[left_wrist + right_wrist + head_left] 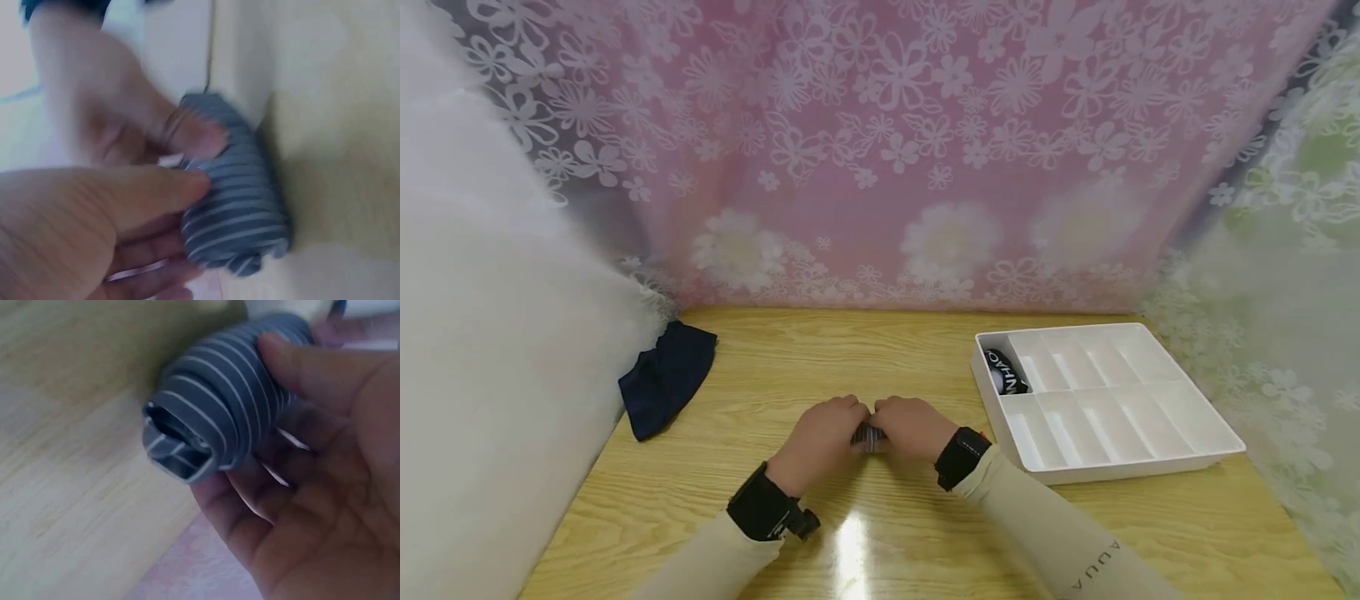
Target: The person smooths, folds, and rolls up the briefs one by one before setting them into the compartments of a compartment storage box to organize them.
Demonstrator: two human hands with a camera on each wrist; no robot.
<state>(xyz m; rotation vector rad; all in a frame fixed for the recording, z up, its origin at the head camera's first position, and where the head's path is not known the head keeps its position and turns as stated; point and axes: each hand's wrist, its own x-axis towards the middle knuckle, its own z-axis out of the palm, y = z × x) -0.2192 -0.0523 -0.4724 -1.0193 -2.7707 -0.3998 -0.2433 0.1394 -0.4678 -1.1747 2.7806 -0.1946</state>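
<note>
A grey-blue cloth roll with thin white stripes [870,437] is held between both hands, low over the middle of the table. In the left wrist view, the left hand [822,437] has its thumb on the cloth roll [240,206] and its fingers curled beneath. The right hand [916,427] grips the other part the same way, thumb on top and fingers under it. One end of the roll [194,412] shows open folds in the right wrist view.
A white divided tray [1138,460] stands at the right, with a rolled black cloth with white letters [1006,372] in its back left compartment. A dark navy cloth [670,375] lies flat at the left table edge. Flowered curtains [910,167] close off the back and sides.
</note>
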